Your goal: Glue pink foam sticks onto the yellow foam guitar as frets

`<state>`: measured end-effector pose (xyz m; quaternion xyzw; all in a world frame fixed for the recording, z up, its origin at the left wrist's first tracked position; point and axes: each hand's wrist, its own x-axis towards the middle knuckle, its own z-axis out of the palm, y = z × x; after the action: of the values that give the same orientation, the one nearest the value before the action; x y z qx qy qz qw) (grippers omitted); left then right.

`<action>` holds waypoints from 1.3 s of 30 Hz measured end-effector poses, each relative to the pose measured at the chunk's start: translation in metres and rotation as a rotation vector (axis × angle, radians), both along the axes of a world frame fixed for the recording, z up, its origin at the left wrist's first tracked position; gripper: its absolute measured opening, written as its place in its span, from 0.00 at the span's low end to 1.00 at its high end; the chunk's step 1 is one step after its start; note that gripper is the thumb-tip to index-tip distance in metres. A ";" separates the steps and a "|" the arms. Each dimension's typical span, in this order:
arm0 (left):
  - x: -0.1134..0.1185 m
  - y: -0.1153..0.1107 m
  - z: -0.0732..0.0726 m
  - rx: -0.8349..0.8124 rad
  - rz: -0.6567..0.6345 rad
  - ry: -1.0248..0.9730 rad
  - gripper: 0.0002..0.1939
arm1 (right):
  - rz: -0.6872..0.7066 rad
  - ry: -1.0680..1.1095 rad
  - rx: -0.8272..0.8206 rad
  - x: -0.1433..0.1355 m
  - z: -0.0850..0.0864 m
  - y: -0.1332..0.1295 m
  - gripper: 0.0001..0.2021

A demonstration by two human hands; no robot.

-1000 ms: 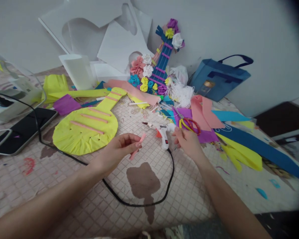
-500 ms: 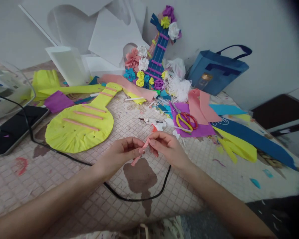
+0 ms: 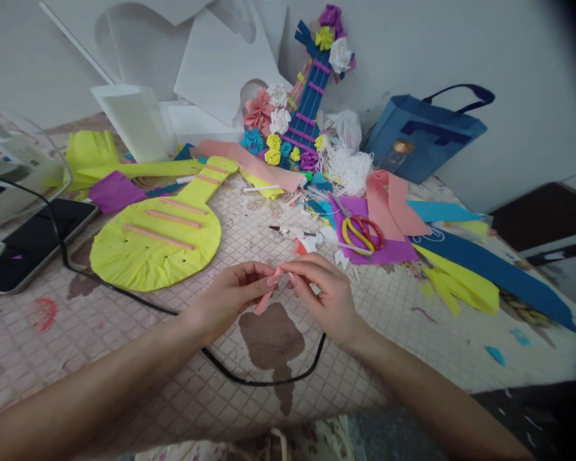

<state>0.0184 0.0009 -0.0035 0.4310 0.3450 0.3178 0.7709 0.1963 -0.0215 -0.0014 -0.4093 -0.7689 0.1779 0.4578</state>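
Observation:
Between my two hands is a narrow strip of pink crepe paper [image 3: 265,303], its lower end hanging down to the left. My left hand [image 3: 235,291] pinches it between thumb and fingers. The fingertips of my right hand [image 3: 324,291] are closed on its upper end, touching the left fingertips. To the left of the hands lies a yellow paper-covered guitar shape [image 3: 158,275] with pink strips across its body and neck. Just beyond my hands sits a glue gun [image 3: 302,235] with a white body.
Scissors [image 3: 360,234] with red and yellow handles lie on purple paper [image 3: 398,255]. A decorated blue guitar [image 3: 307,109] leans at the back, beside a blue bag [image 3: 413,144]. A black cable [image 3: 249,384] loops in front of me. A tablet [image 3: 33,246] lies left.
My right fingers have shifted slightly left and turned over the upper end of the pink strip. My left hand keeps its pinch. The view has moved slightly.

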 end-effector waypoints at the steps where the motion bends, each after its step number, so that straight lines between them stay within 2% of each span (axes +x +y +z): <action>1: 0.000 0.000 0.000 -0.005 0.001 -0.010 0.09 | 0.002 -0.019 0.026 0.000 -0.001 0.000 0.14; 9: -0.004 0.003 -0.005 -0.057 0.033 -0.067 0.08 | 0.008 -0.327 0.204 0.004 -0.012 0.001 0.19; 12: -0.005 0.004 -0.005 -0.062 0.045 -0.076 0.08 | 0.030 -0.384 0.204 0.003 -0.013 0.002 0.18; 14: -0.006 0.005 -0.005 -0.059 0.042 -0.065 0.09 | 0.045 -0.276 0.136 0.002 -0.011 0.002 0.17; 19: -0.006 0.004 -0.005 -0.020 -0.008 -0.025 0.09 | 0.058 0.212 -0.239 0.000 -0.006 0.001 0.12; 23: -0.005 0.003 -0.004 0.001 -0.069 -0.013 0.09 | 0.073 0.340 -0.312 0.000 -0.005 0.002 0.07; 27: -0.004 0.001 -0.003 0.006 -0.101 0.012 0.10 | 0.074 0.243 -0.221 0.001 -0.005 0.004 0.05; 32: -0.004 0.000 -0.002 -0.007 -0.101 0.044 0.11 | 0.093 0.040 -0.020 0.006 -0.004 0.007 0.06; 36: -0.007 0.002 -0.005 -0.010 -0.131 0.023 0.11 | 0.169 -0.119 0.142 0.012 -0.007 0.009 0.11; 39: -0.009 0.004 -0.006 -0.001 -0.185 0.022 0.10 | 0.237 -0.192 0.156 0.016 -0.008 0.010 0.12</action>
<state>0.0093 0.0051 -0.0099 0.4641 0.3125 0.2402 0.7933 0.2127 -0.0113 -0.0093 -0.2940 -0.8635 0.1305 0.3886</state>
